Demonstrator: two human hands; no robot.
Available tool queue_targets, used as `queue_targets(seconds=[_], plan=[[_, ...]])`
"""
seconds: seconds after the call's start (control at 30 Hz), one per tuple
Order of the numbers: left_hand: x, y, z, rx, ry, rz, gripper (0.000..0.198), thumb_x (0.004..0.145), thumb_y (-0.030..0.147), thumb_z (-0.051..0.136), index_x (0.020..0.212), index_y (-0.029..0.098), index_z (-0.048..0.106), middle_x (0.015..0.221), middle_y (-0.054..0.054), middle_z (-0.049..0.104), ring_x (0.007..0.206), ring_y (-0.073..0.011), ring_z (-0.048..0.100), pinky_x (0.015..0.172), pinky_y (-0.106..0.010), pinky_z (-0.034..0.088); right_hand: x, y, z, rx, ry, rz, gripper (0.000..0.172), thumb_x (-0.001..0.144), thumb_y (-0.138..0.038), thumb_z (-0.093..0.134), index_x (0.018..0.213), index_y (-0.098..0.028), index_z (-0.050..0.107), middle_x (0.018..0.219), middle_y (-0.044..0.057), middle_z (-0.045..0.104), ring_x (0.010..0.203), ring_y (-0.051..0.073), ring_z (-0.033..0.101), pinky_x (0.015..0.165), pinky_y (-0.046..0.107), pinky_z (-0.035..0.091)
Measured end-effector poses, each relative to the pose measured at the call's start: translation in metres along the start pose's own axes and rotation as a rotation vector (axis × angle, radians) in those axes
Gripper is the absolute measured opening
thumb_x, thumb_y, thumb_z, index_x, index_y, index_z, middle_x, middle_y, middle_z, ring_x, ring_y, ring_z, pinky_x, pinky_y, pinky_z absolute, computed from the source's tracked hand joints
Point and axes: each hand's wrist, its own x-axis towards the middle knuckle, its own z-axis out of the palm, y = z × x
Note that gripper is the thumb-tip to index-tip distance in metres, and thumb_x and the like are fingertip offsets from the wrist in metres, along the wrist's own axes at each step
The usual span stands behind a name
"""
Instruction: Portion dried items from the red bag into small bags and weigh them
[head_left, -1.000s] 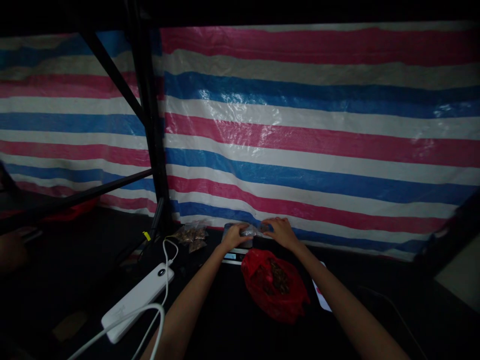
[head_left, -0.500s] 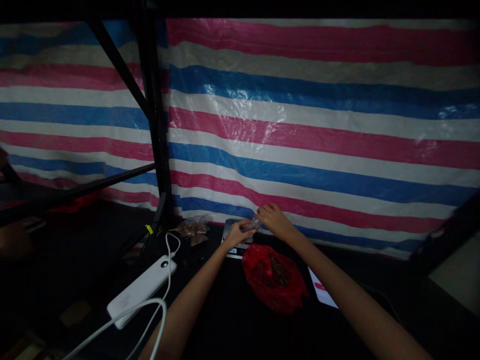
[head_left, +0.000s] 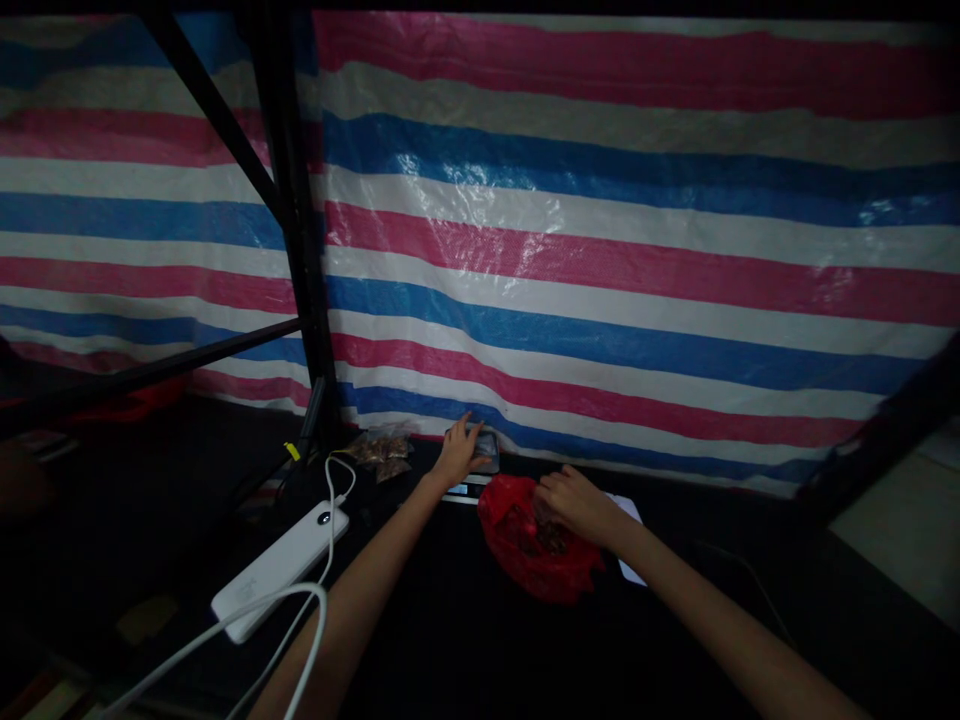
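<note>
Taking the red bag as the middle of the dial, a white power bank [head_left: 281, 572] with a white cable [head_left: 331, 520] lies out at nine o'clock, and some clear packets [head_left: 381, 452] of brown bits sit at ten. Between ten and eleven, the left hand [head_left: 456, 458] is spread wide over the scale [head_left: 472, 490]; whether it touches, I can't tell. Then the red bag [head_left: 525, 565] itself, open, brown bits showing. At one o'clock the right hand [head_left: 572, 503] bunches over its mouth, fingertips hidden, so I can't say what it holds. A flat pale thing [head_left: 630, 570] pokes out at three.
</note>
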Motion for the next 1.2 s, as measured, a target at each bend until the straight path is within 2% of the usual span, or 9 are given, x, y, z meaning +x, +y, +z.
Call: queue_targets(seconds=[0.1,0.17,0.23,0.33,0.4,0.6,0.83,1.0,1.2], plan=[[-0.028,0.027,-0.005,0.120,0.013,0.027,0.034,0.083,0.038,0.042,0.107,0.016,0.051,0.116,-0.014,0.049,0.110,-0.0238,0.044,0.091,-0.039,0.033,-0.012,-0.002,0.021,-0.151,-0.012,0.009,0.019,0.076,-0.004,0.045,0.083,-0.016,0.058,0.079,0.008,0.062,0.074,0.020,0.056,0.072,0.034,0.037],[-0.054,0.049,-0.005,0.163,-0.119,-0.024,0.045,0.087,0.043,0.026,0.088,0.013,0.060,0.091,-0.013,0.060,0.094,-0.0231,0.055,0.084,-0.037,0.038,-0.015,0.001,0.030,-0.222,0.008,0.003,0.023,0.076,-0.002,0.042,0.086,-0.016,0.058,0.082,0.008,0.062,0.076,0.021,0.056,0.073,0.035,0.038],[-0.081,0.070,-0.002,0.190,-0.282,-0.114,0.061,0.084,0.054,0.020,0.073,0.012,0.064,0.073,-0.015,0.062,0.078,-0.0236,0.060,0.073,-0.035,0.042,-0.016,0.005,0.038,-0.249,0.056,-0.028,0.027,0.076,-0.002,0.041,0.093,-0.016,0.057,0.091,0.010,0.062,0.084,0.023,0.054,0.077,0.036,0.038],[-0.113,0.097,0.009,0.155,-0.384,-0.169,0.072,0.078,0.065,0.018,0.071,0.011,0.066,0.071,-0.016,0.064,0.071,-0.0242,0.061,0.066,-0.033,0.042,-0.013,0.010,0.052,-0.217,0.118,-0.095,0.033,0.076,-0.001,0.039,0.102,-0.014,0.054,0.104,0.011,0.059,0.097,0.024,0.051,0.085,0.038,0.035],[-0.124,0.111,0.016,0.135,-0.390,-0.212,0.075,0.074,0.069,0.019,0.073,0.010,0.067,0.072,-0.017,0.064,0.072,-0.0262,0.061,0.065,-0.035,0.042,-0.009,0.013,0.061,-0.154,0.137,-0.121,0.034,0.077,0.000,0.038,0.104,-0.013,0.053,0.106,0.012,0.058,0.101,0.024,0.050,0.088,0.038,0.034],[-0.127,0.134,0.032,0.096,-0.366,-0.392,0.061,0.074,0.062,0.035,0.080,0.010,0.066,0.078,-0.018,0.063,0.080,-0.0294,0.059,0.070,-0.037,0.041,-0.012,0.017,0.068,-0.047,0.120,-0.282,0.034,0.078,0.000,0.038,0.105,-0.014,0.053,0.108,0.010,0.059,0.104,0.020,0.050,0.088,0.037,0.033],[-0.124,0.144,0.049,-0.035,-0.332,-0.329,0.025,0.079,0.025,0.041,0.090,0.010,0.059,0.083,-0.015,0.063,0.079,-0.0255,0.059,0.068,-0.033,0.042,-0.046,0.016,0.059,-0.034,0.019,-0.225,0.035,0.079,-0.003,0.041,0.108,-0.019,0.050,0.103,0.007,0.061,0.094,0.020,0.053,0.078,0.035,0.035],[-0.111,0.134,0.060,-0.158,-0.242,-0.375,0.025,0.080,0.013,0.035,0.096,0.012,0.053,0.088,-0.014,0.063,0.082,-0.0226,0.060,0.070,-0.030,0.042,-0.063,0.001,0.050,0.205,0.010,-0.079,0.031,0.080,-0.008,0.042,0.107,-0.021,0.051,0.100,0.007,0.062,0.091,0.018,0.055,0.077,0.034,0.035],[-0.104,0.119,0.068,-0.525,-0.098,-0.403,0.024,0.080,0.009,0.033,0.095,0.015,0.051,0.085,-0.009,0.064,0.077,-0.0171,0.061,0.066,-0.024,0.042,-0.066,-0.007,0.051,0.538,0.033,0.238,0.034,0.073,-0.014,0.052,0.105,-0.025,0.053,0.101,0.003,0.063,0.093,0.020,0.056,0.082,0.039,0.033]])
